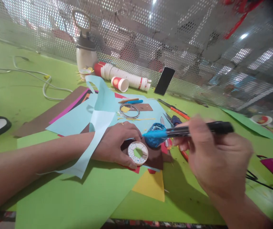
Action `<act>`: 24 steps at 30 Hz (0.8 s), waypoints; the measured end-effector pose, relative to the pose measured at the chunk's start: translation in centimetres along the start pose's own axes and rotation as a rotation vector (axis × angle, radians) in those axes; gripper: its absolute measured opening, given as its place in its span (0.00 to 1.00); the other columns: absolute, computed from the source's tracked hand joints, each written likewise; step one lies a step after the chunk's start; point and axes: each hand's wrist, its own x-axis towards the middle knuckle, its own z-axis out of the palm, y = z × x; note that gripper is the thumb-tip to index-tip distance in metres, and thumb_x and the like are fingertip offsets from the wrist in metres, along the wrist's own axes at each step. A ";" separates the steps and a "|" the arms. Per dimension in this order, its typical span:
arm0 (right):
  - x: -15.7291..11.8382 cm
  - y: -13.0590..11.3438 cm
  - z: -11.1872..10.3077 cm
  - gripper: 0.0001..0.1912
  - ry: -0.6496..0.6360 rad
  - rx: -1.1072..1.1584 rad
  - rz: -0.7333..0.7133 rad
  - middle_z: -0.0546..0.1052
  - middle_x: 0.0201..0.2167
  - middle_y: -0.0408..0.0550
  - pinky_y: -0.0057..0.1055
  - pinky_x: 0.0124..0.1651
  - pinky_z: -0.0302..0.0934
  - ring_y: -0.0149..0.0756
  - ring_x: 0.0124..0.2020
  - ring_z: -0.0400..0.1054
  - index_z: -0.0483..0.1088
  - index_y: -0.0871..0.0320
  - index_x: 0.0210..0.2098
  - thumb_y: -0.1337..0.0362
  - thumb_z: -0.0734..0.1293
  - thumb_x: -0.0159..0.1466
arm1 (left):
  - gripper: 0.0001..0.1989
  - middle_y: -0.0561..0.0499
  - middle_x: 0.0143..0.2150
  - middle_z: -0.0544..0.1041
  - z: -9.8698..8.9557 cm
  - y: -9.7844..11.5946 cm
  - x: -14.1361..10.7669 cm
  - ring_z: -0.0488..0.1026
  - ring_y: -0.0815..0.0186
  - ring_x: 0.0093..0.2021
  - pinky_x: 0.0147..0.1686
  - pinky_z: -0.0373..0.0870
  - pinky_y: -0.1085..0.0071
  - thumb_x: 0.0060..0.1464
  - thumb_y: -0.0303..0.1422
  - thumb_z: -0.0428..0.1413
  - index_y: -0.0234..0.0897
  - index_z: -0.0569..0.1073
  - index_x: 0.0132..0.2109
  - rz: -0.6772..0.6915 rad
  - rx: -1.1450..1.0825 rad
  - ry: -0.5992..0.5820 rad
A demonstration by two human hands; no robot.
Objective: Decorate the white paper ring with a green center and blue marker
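Observation:
A small round white paper piece (132, 158) stands in the middle, with dark dividing lines, blue dots and a six-sided opening that shows green. My left hand (117, 143) curls around its left side, thumb at the lower edge and fingers above. In my right hand (218, 159) is a marker (179, 131) with a black barrel and a blue front end. Its tip points left, just above the round piece; whether it touches my left fingers I cannot tell. Behind the marker sits a blue tape roll (155, 143), partly hidden. A light blue paper strip (100, 122) drapes over my left wrist.
Coloured paper sheets (67, 194) cover the green table. Farther back lie a clear ring (129, 111), a paper cup (120, 84), a stack of cups (126, 77) and a spray bottle (86, 57). A phone (165, 81) leans against the perforated metal screen (136, 41).

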 end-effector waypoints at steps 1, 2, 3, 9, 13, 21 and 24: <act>0.5 0.0 -0.2 0.16 0.069 0.052 0.011 0.73 0.16 0.41 0.29 0.18 0.58 0.29 0.15 0.65 0.75 0.57 0.22 0.54 0.72 0.60 | 0.27 0.46 0.51 0.75 0.0 0.0 0.0 0.71 0.54 0.51 0.52 0.66 0.62 0.37 0.44 0.71 0.37 0.76 0.44 -0.005 -0.009 0.003; 1.0 0.0 -0.5 0.14 0.132 0.094 0.016 0.73 0.16 0.41 0.29 0.16 0.58 0.30 0.14 0.65 0.76 0.57 0.24 0.54 0.72 0.59 | 0.26 0.46 0.50 0.75 0.1 0.0 0.0 0.71 0.55 0.51 0.52 0.66 0.62 0.38 0.44 0.71 0.38 0.76 0.43 -0.002 -0.018 0.007; 1.5 0.1 -0.7 0.14 0.182 0.118 0.012 0.73 0.17 0.41 0.30 0.16 0.58 0.31 0.14 0.66 0.77 0.58 0.25 0.54 0.73 0.58 | 0.25 0.47 0.49 0.76 0.1 0.0 -0.1 0.72 0.55 0.51 0.52 0.67 0.62 0.38 0.44 0.71 0.39 0.76 0.43 0.007 -0.027 0.009; 3.2 1.2 -1.8 0.14 0.122 0.010 -0.010 0.69 0.13 0.38 0.27 0.19 0.57 0.28 0.15 0.63 0.76 0.59 0.23 0.55 0.74 0.58 | 0.25 0.47 0.52 0.75 -0.1 -0.1 -0.4 0.71 0.56 0.52 0.53 0.67 0.64 0.40 0.41 0.70 0.39 0.75 0.45 0.022 -0.039 -0.005; 2.7 1.5 -1.3 0.15 -0.036 -0.152 0.026 0.70 0.15 0.39 0.27 0.22 0.60 0.28 0.17 0.63 0.74 0.59 0.22 0.57 0.72 0.60 | 0.25 0.47 0.52 0.75 -0.3 0.3 -0.3 0.70 0.55 0.54 0.54 0.66 0.62 0.40 0.41 0.70 0.39 0.75 0.45 -0.007 -0.025 -0.016; 2.1 2.4 0.0 0.13 -0.342 -0.280 0.085 0.77 0.21 0.43 0.28 0.28 0.66 0.32 0.23 0.70 0.78 0.60 0.27 0.56 0.72 0.58 | 0.23 0.48 0.52 0.74 -0.3 0.2 -0.2 0.70 0.56 0.54 0.55 0.66 0.62 0.41 0.39 0.70 0.41 0.76 0.46 0.016 -0.040 -0.025; 2.2 2.3 -0.3 0.12 -0.287 -0.276 0.075 0.78 0.21 0.43 0.27 0.28 0.65 0.32 0.24 0.69 0.78 0.60 0.26 0.57 0.72 0.58 | 0.24 0.47 0.51 0.74 -0.2 0.2 -0.2 0.70 0.55 0.53 0.54 0.66 0.61 0.40 0.39 0.70 0.40 0.76 0.45 0.006 -0.044 -0.028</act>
